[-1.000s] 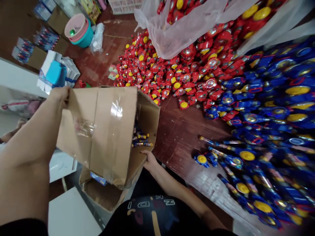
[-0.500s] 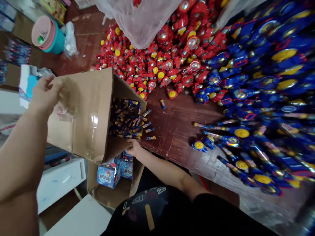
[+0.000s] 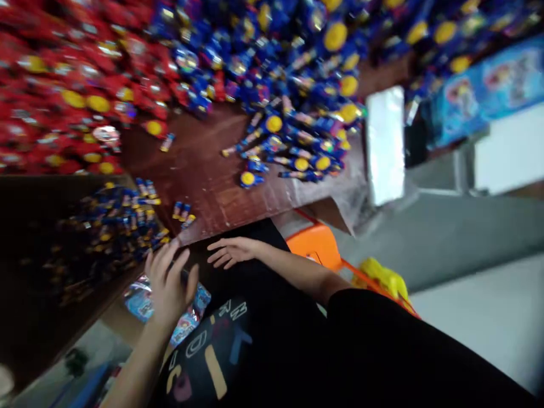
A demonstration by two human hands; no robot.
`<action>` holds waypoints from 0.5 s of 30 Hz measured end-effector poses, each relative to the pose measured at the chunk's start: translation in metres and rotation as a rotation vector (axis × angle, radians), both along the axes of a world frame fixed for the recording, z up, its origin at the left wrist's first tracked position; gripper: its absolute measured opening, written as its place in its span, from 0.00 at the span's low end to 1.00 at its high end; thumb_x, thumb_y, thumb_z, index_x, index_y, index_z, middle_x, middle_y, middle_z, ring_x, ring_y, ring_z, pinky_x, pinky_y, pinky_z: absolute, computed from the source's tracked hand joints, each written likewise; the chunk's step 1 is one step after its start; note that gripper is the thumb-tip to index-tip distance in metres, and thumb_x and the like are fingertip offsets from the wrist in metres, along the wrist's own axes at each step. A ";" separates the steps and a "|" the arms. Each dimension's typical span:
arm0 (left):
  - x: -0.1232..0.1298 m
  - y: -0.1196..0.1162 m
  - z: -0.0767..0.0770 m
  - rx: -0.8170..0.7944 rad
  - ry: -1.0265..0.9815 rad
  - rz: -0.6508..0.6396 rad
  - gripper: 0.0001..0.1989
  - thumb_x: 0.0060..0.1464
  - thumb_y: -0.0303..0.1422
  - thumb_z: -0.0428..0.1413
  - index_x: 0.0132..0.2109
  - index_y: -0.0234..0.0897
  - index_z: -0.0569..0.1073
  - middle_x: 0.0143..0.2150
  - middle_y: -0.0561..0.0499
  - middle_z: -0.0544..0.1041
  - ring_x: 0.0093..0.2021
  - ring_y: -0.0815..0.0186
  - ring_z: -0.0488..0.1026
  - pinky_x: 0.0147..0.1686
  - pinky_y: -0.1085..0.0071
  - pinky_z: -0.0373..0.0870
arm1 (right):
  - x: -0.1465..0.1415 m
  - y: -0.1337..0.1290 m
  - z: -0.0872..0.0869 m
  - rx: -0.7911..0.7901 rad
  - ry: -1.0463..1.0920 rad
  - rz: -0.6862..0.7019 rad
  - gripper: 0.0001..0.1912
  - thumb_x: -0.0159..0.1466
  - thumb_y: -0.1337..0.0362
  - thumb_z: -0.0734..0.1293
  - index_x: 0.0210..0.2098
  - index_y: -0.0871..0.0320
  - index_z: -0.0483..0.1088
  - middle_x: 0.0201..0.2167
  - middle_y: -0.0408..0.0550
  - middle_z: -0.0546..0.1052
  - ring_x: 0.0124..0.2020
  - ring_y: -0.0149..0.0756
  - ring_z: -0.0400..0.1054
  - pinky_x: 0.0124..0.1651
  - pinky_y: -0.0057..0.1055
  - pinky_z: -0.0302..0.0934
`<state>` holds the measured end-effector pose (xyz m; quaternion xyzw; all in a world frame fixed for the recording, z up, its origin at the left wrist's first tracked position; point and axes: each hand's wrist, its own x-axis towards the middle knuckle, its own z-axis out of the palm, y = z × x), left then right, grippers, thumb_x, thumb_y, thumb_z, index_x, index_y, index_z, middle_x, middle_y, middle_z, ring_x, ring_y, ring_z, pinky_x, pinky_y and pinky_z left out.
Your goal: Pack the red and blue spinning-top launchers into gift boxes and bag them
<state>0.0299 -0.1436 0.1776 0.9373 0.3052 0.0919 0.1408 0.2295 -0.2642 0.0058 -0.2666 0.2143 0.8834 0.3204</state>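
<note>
My left hand (image 3: 170, 280) hovers by the near edge of a cardboard box, fingers spread, holding nothing. To its right, my right hand (image 3: 233, 250) hangs in front of my shirt with its fingers stretched out, also without anything in it. The cardboard box (image 3: 38, 340) lies on its side at the left, dark inside. Many small blue-and-yellow tubes (image 3: 123, 218) lie in its mouth, and several loose tubes (image 3: 182, 212) have come to rest on the reddish-brown table (image 3: 191, 153). Below my left hand show shiny blue printed packs (image 3: 142, 300).
Red toy pieces (image 3: 85, 85) are heaped at the far left, blue toy pieces (image 3: 289, 73) in the middle and right. A silvery-white box (image 3: 386, 144) stands at the table's right end, near blue printed packaging (image 3: 493, 90). An orange chair (image 3: 317, 246) is beyond my right arm.
Both hands have come off the cardboard box and drawn toward my body. The view has swung right, bringing the chair and silvery-white box into sight. More tubes lie on the table by the box mouth.
</note>
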 end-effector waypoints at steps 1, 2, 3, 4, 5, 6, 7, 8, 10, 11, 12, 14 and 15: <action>0.014 -0.007 -0.035 -0.001 -0.002 -0.046 0.30 0.65 0.38 0.62 0.71 0.50 0.66 0.74 0.39 0.68 0.74 0.41 0.66 0.73 0.33 0.60 | 0.022 -0.035 -0.011 -0.045 -0.097 -0.054 0.20 0.75 0.55 0.68 0.59 0.62 0.73 0.52 0.61 0.82 0.54 0.48 0.79 0.53 0.47 0.76; 0.029 -0.012 -0.069 -0.015 0.015 -0.078 0.29 0.66 0.38 0.61 0.71 0.44 0.66 0.75 0.34 0.65 0.75 0.39 0.63 0.73 0.34 0.60 | 0.041 -0.072 -0.021 -0.098 -0.209 -0.105 0.20 0.75 0.55 0.68 0.59 0.61 0.73 0.54 0.59 0.82 0.54 0.46 0.79 0.53 0.46 0.76; 0.044 -0.016 -0.100 -0.037 0.043 -0.106 0.29 0.67 0.40 0.61 0.71 0.39 0.67 0.76 0.31 0.62 0.76 0.38 0.61 0.73 0.34 0.59 | 0.056 -0.107 -0.033 -0.159 -0.333 -0.145 0.20 0.76 0.54 0.68 0.59 0.61 0.74 0.55 0.57 0.81 0.53 0.44 0.79 0.54 0.45 0.76; 0.061 -0.017 -0.127 -0.062 0.081 -0.130 0.30 0.68 0.41 0.61 0.71 0.36 0.68 0.77 0.29 0.60 0.77 0.37 0.60 0.73 0.34 0.57 | 0.067 -0.140 -0.045 -0.228 -0.465 -0.170 0.20 0.76 0.53 0.68 0.60 0.60 0.73 0.56 0.56 0.79 0.53 0.43 0.78 0.55 0.45 0.76; 0.077 -0.017 -0.149 -0.082 0.114 -0.163 0.30 0.68 0.43 0.60 0.71 0.34 0.68 0.78 0.28 0.59 0.77 0.36 0.59 0.74 0.34 0.55 | 0.073 -0.171 -0.057 -0.302 -0.596 -0.172 0.21 0.75 0.53 0.69 0.61 0.60 0.73 0.58 0.55 0.78 0.54 0.43 0.77 0.56 0.46 0.75; 0.093 -0.015 -0.168 -0.090 0.136 -0.200 0.32 0.68 0.45 0.60 0.71 0.32 0.68 0.78 0.28 0.58 0.77 0.36 0.58 0.75 0.34 0.52 | 0.077 -0.197 -0.071 -0.375 -0.719 -0.154 0.22 0.75 0.53 0.70 0.62 0.59 0.72 0.59 0.55 0.77 0.56 0.43 0.76 0.58 0.47 0.74; 0.109 -0.012 -0.183 -0.087 0.149 -0.243 0.33 0.68 0.46 0.60 0.72 0.31 0.68 0.79 0.28 0.56 0.78 0.36 0.56 0.76 0.34 0.49 | 0.078 -0.220 -0.084 -0.444 -0.829 -0.118 0.23 0.74 0.53 0.70 0.63 0.59 0.71 0.61 0.55 0.75 0.58 0.45 0.74 0.60 0.49 0.73; 0.124 -0.008 -0.194 -0.076 0.152 -0.288 0.34 0.69 0.46 0.59 0.72 0.30 0.67 0.80 0.29 0.55 0.79 0.37 0.55 0.77 0.34 0.46 | 0.076 -0.240 -0.098 -0.501 -0.923 -0.069 0.24 0.74 0.53 0.70 0.65 0.58 0.70 0.64 0.56 0.73 0.61 0.47 0.72 0.62 0.52 0.72; 0.152 -0.001 -0.210 -0.053 0.144 -0.373 0.35 0.70 0.47 0.59 0.73 0.30 0.66 0.81 0.32 0.52 0.80 0.39 0.51 0.78 0.35 0.42 | 0.070 -0.269 -0.123 -0.565 -1.054 0.039 0.26 0.73 0.54 0.71 0.67 0.57 0.69 0.68 0.57 0.70 0.66 0.51 0.68 0.67 0.57 0.67; 0.164 0.001 -0.216 -0.047 0.144 -0.406 0.34 0.70 0.47 0.58 0.73 0.30 0.65 0.81 0.34 0.52 0.80 0.41 0.51 0.79 0.36 0.40 | 0.067 -0.279 -0.134 -0.569 -1.096 0.083 0.27 0.73 0.54 0.71 0.67 0.57 0.69 0.69 0.57 0.68 0.67 0.52 0.67 0.68 0.58 0.66; 0.174 0.003 -0.222 -0.043 0.147 -0.431 0.34 0.71 0.48 0.58 0.73 0.30 0.65 0.81 0.35 0.52 0.80 0.42 0.51 0.79 0.37 0.39 | 0.064 -0.287 -0.144 -0.557 -1.126 0.117 0.27 0.73 0.54 0.71 0.67 0.57 0.69 0.69 0.57 0.68 0.67 0.52 0.67 0.69 0.59 0.65; 0.190 0.002 -0.232 -0.031 0.160 -0.447 0.34 0.70 0.49 0.59 0.72 0.31 0.67 0.80 0.36 0.54 0.80 0.43 0.52 0.79 0.36 0.37 | 0.061 -0.296 -0.162 -0.489 -1.153 0.139 0.25 0.73 0.54 0.71 0.65 0.58 0.70 0.68 0.57 0.70 0.66 0.51 0.68 0.67 0.57 0.67; 0.194 0.000 -0.238 -0.019 0.167 -0.441 0.34 0.70 0.50 0.60 0.72 0.32 0.68 0.79 0.36 0.56 0.80 0.42 0.52 0.78 0.34 0.36 | 0.062 -0.297 -0.171 -0.443 -1.154 0.130 0.24 0.73 0.54 0.71 0.64 0.58 0.71 0.66 0.57 0.71 0.64 0.50 0.70 0.66 0.56 0.69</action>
